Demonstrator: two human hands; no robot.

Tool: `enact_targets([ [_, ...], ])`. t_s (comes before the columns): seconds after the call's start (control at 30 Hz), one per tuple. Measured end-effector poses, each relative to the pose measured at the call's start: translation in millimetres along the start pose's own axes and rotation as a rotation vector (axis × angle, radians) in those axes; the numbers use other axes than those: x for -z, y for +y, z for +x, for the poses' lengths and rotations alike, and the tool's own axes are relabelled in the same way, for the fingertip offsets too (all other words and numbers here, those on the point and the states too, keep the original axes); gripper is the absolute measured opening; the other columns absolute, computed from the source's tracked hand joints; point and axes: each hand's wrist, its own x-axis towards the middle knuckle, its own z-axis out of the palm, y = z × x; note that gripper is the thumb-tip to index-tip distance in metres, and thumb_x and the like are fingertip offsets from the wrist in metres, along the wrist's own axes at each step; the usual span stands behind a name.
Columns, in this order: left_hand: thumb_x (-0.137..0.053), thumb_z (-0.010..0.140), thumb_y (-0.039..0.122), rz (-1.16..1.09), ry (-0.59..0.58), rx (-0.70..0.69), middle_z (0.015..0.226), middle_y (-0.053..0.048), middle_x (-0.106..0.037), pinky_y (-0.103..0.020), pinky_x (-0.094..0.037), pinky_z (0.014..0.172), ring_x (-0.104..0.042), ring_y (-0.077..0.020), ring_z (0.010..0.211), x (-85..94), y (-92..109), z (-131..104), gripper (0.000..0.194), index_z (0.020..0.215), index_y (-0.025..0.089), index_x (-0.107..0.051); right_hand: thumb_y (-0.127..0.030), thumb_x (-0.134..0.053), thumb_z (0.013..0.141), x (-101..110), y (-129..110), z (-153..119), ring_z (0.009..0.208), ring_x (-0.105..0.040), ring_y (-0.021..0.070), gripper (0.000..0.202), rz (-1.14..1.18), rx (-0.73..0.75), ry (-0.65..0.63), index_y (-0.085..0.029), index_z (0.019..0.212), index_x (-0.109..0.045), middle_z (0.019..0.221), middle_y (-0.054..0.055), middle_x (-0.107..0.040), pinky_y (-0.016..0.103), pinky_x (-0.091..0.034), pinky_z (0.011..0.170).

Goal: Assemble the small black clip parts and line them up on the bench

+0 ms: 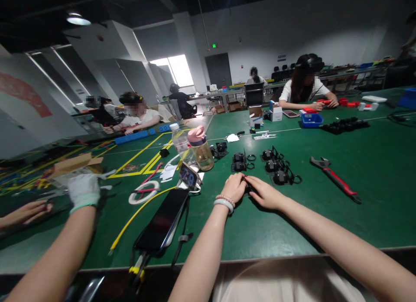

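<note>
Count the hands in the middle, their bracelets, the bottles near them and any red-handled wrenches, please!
Hands: left hand, right hand, around a black part: 2
Bracelets: beaded bracelet, pale bangle: 2
Bottles: pink-lidded bottle, clear bottle: 2
Wrenches: red-handled wrench: 1
Total: 7

The bare left forearm [204, 245] crosses the near edge of the tabletop [276, 237], angled away and rightward; the bare right forearm [328, 229] slants leftward across the same edge. Inside that edge, left hand [234, 187] and right hand [266, 194] meet, backs upward, fingers bent inward and close together, wrists well apart
</note>
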Motion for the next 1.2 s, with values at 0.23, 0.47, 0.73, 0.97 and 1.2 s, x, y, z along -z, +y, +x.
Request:
enact_targets([
  [0.23, -0.028, 0.081, 0.028, -0.007, -0.050, 0.004, 0.078, -0.004, -0.050, -0.026, -0.037, 0.068, -0.047, -0.0143, 0.073, 1.5, 1.1, -0.7, 0.022, 0.078, 0.017, -0.046, -0.019, -0.040, 0.077, -3.4, 12.5, 3.4, 0.111, -0.040, 0.0180, 0.045, 0.130, -0.128, 0.033, -0.014, 0.121, -0.036, 0.120, 0.012, -0.044, 0.037, -0.033, 0.094],
  [0.47, -0.022, 0.084, 0.027, -0.083, -0.076, -0.002, 0.081, -0.003, -0.047, -0.025, -0.038, 0.069, -0.046, -0.0127, 0.073, -3.4, 3.0, -1.9, 0.023, 0.081, 0.018, -0.043, -0.017, -0.044, 0.075, -3.5, 12.1, 9.6, 0.101, -0.046, 0.0161, 0.036, 0.188, -0.149, 0.072, -0.014, 0.111, -0.043, 0.107, 0.010, -0.051, 0.033, -0.037, 0.089],
  [0.73, -0.023, 0.084, 0.026, -0.076, -0.075, 0.018, 0.083, -0.004, -0.047, -0.026, -0.038, 0.070, -0.047, -0.0133, 0.075, -5.2, 4.2, 0.2, 0.024, 0.083, 0.017, -0.045, -0.013, -0.047, 0.073, -2.4, 12.6, 11.1, 0.091, -0.050, 0.0144, 0.031, 0.260, -0.177, 0.107, -0.017, 0.104, -0.047, 0.098, 0.007, -0.052, 0.031, -0.040, 0.082],
  [0.97, -0.023, 0.084, 0.027, -0.083, -0.087, 0.050, 0.083, -0.005, -0.047, -0.027, -0.039, 0.072, -0.048, -0.0134, 0.076, -9.4, 4.3, 2.3, 0.025, 0.084, 0.017, -0.045, -0.012, -0.049, 0.072, -2.5, 14.8, 10.9, 0.088, -0.051, 0.0144, 0.029, 0.279, -0.198, 0.135, -0.017, 0.100, -0.050, 0.093, 0.006, -0.054, 0.030, -0.040, 0.080],
  [1.2, -0.023, 0.084, 0.027, -0.071, -0.111, 0.060, 0.081, -0.004, -0.047, -0.026, -0.039, 0.072, -0.047, -0.0132, 0.075, -8.9, 4.4, 3.6, 0.025, 0.082, 0.017, -0.046, -0.013, -0.051, 0.070, -2.3, 13.7, 10.0, 0.087, -0.051, 0.0146, 0.028, 0.285, -0.228, 0.145, -0.017, 0.098, -0.051, 0.091, 0.005, -0.055, 0.031, -0.039, 0.079],
])
